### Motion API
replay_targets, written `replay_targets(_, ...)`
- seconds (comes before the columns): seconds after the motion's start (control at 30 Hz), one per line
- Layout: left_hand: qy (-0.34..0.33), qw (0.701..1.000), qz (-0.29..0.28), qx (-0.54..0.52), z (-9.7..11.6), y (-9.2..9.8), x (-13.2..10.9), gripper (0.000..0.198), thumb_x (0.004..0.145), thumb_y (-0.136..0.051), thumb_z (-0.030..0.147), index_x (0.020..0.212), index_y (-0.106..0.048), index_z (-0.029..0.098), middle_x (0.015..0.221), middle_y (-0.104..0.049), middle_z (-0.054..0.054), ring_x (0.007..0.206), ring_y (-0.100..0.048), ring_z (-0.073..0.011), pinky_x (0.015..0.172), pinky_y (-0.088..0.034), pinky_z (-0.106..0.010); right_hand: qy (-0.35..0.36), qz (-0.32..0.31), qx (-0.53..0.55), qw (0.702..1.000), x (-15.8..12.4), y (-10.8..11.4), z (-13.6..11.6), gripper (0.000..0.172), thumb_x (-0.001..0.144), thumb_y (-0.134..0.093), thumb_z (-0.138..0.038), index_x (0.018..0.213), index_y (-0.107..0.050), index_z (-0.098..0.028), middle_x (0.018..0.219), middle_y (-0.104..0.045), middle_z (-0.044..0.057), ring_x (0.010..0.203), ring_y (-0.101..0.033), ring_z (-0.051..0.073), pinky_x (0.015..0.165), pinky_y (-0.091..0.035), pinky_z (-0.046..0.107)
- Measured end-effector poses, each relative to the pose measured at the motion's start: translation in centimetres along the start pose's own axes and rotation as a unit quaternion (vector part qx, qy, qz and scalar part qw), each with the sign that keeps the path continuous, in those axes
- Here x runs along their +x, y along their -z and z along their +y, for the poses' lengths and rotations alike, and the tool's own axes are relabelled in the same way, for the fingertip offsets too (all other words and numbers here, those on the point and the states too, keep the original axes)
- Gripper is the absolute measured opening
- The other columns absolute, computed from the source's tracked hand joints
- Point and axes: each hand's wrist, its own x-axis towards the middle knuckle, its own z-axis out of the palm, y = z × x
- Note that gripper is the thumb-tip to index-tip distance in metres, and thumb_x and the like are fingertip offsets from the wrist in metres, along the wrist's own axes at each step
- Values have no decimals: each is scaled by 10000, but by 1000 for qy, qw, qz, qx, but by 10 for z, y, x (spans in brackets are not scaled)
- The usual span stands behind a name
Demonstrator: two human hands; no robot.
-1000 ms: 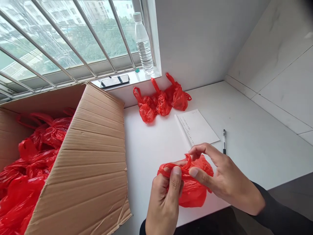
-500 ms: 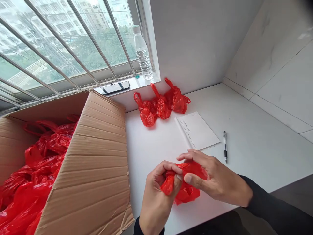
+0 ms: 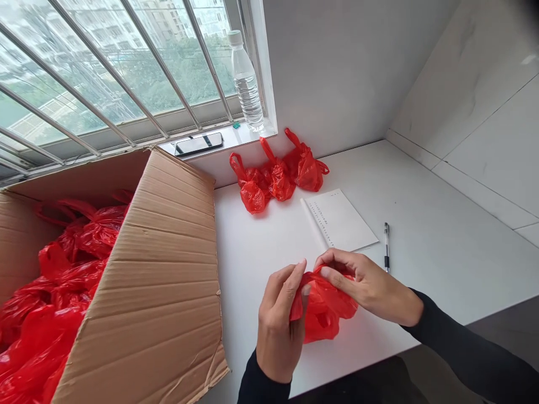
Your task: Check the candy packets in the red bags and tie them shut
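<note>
Between my hands, over the front of the white table [image 3: 269, 241], is a red plastic bag [image 3: 322, 320], thin and crumpled. My left hand [image 3: 280, 314] grips a gathered part of it between thumb and fingers. On the other side, my right hand [image 3: 362, 283] pinches the bag's upper edge with thumb and forefinger. The bag's lower part hangs loose below the fingers; what is inside, if anything, cannot be made out.
A cardboard box [image 3: 160, 269] full of red plastic bags [image 3: 63, 297] stands at left. Several tied red bags [image 3: 280, 179] sit against the wall. A notebook [image 3: 343, 219] and pen [image 3: 387, 247] lie right. A phone [image 3: 199, 144] and water bottle [image 3: 247, 84] rest on the windowsill.
My right hand has closed from spread fingers into a pinch on the bag's top edge. My left hand has turned, its fingers now pointing more upward, still holding the bag.
</note>
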Motion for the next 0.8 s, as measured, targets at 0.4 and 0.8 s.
replay_targets(0.4,133,990,3,55,-18,37,-71,253,1004,-572,71,982,-754,245,851,-706,-7,751,-644,-160,684,-499,-271,-71,184,-184,963,-29,48,38,320,1028,-557,-572,964,-658,-275,1010,-721,25,1047,-654,245,857,-486,363)
replay_targets(0.8,250,963,38,-94,-2,-10,-51,474,1123,-338,450,1279,-772,339,1472,-644,-82,1451,-513,-301,1157,-481,-511,-12,119,158,980,-18,-5,38,312,1055,-546,-565,985,-440,-280,1103,-683,6,680,-596,103,660,-568,291)
